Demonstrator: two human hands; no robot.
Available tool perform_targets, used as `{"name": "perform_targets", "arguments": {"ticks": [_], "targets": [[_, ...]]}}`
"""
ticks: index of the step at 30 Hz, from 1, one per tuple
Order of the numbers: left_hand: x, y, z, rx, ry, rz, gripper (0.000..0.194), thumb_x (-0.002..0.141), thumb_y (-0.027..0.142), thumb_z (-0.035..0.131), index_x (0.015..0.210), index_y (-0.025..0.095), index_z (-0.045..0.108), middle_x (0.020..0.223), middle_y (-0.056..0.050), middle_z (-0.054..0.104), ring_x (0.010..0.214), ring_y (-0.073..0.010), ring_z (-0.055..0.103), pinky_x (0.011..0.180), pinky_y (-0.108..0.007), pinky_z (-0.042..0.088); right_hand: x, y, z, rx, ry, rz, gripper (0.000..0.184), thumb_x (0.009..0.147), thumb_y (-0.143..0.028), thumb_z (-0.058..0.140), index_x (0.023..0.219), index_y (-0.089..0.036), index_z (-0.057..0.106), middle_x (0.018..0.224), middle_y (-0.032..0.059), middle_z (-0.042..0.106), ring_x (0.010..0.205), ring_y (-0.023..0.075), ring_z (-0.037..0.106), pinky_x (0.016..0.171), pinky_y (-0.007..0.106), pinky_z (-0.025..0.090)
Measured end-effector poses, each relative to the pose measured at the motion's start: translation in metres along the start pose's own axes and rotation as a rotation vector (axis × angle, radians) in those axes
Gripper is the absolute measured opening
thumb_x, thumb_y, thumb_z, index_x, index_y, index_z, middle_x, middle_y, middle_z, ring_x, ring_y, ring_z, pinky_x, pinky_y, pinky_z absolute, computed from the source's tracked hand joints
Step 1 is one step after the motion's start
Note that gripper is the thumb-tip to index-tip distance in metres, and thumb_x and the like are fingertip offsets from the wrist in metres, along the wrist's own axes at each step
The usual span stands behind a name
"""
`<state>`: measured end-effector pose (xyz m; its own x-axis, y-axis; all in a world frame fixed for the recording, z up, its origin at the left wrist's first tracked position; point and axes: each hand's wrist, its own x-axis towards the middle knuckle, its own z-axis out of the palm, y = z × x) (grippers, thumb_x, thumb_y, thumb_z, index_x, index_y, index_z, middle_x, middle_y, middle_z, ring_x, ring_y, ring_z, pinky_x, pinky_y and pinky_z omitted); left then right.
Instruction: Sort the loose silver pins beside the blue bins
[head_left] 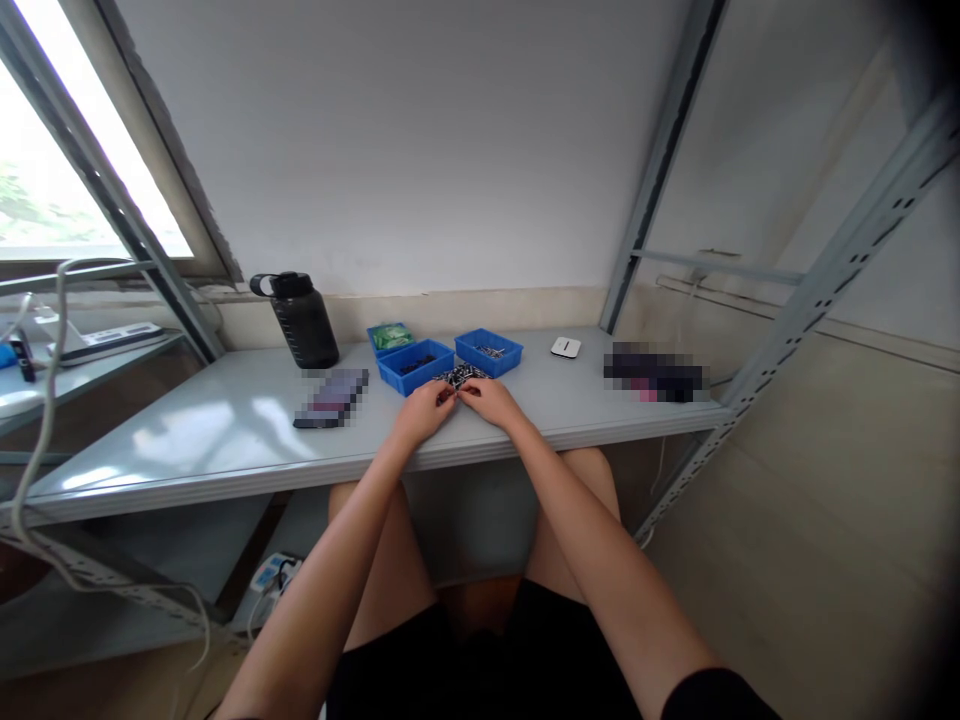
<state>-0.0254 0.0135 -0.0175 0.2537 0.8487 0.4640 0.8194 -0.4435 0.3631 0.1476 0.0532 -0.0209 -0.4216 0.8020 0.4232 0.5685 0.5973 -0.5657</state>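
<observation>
At the table's front edge, my left hand (424,410) and my right hand (489,400) meet with their fingertips almost touching. Both are closed in a pinch, and whatever sits between the fingers is too small to make out. Just behind the fingertips lies a pile of small black and silver parts (463,374). A blue bin (409,384) of small dark pieces stands behind my left hand. Behind my right hand is another blue bin (507,361), with small silvery pieces on its floor.
A third blue bin (372,336) holds a green packet (392,337). To the left are a black bottle (306,325) and a blurred-out phone-like object (332,400). A white square object (566,347) and a blurred dark item (652,373) lie right. Metal shelf posts (664,165) frame the table (247,440).
</observation>
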Motion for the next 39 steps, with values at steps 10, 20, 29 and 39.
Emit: {"name": "perform_targets", "arguments": {"ticks": [10, 20, 29, 39], "targets": [[-0.0011, 0.0037, -0.0027, -0.018, 0.006, -0.026, 0.023, 0.093, 0.035, 0.053, 0.097, 0.014, 0.062, 0.093, -0.004, 0.065, 0.082, -0.0158, 0.062, 0.077, -0.036, 0.052, -0.0008, -0.0023, -0.0021, 0.016, -0.024, 0.004, 0.016, 0.087, -0.031, 0.058, 0.089, -0.021, 0.071, 0.09, 0.0028, 0.072, 0.082, 0.0164, 0.064, 0.07, 0.023, 0.043], [-0.0005, -0.0011, 0.0006, -0.018, -0.009, -0.072, 0.023, 0.093, 0.035, 0.054, 0.099, 0.014, 0.061, 0.091, -0.003, 0.065, 0.08, -0.0154, 0.063, 0.074, -0.035, 0.053, -0.0018, -0.0036, -0.0026, 0.024, 0.0, 0.011, 0.021, 0.089, -0.034, 0.055, 0.088, -0.021, 0.071, 0.089, 0.003, 0.072, 0.08, 0.0158, 0.062, 0.071, 0.023, 0.041], [-0.0004, 0.0016, -0.0008, 0.0, -0.002, -0.058, 0.022, 0.093, 0.034, 0.055, 0.099, 0.014, 0.062, 0.093, -0.004, 0.065, 0.082, -0.0158, 0.063, 0.076, -0.036, 0.053, -0.0014, -0.0035, -0.0018, -0.002, 0.046, 0.032, 0.025, 0.091, -0.035, 0.051, 0.083, -0.02, 0.07, 0.081, 0.0026, 0.071, 0.073, 0.015, 0.06, 0.067, 0.023, 0.039], [-0.0004, 0.003, -0.0023, -0.025, 0.0, -0.047, 0.023, 0.093, 0.035, 0.054, 0.097, 0.014, 0.062, 0.089, -0.003, 0.065, 0.078, -0.0151, 0.062, 0.074, -0.035, 0.053, -0.0009, -0.0017, -0.0014, 0.008, 0.012, 0.024, 0.017, 0.088, -0.028, 0.056, 0.088, -0.021, 0.071, 0.088, 0.0033, 0.072, 0.079, 0.0161, 0.063, 0.069, 0.023, 0.042]]}}
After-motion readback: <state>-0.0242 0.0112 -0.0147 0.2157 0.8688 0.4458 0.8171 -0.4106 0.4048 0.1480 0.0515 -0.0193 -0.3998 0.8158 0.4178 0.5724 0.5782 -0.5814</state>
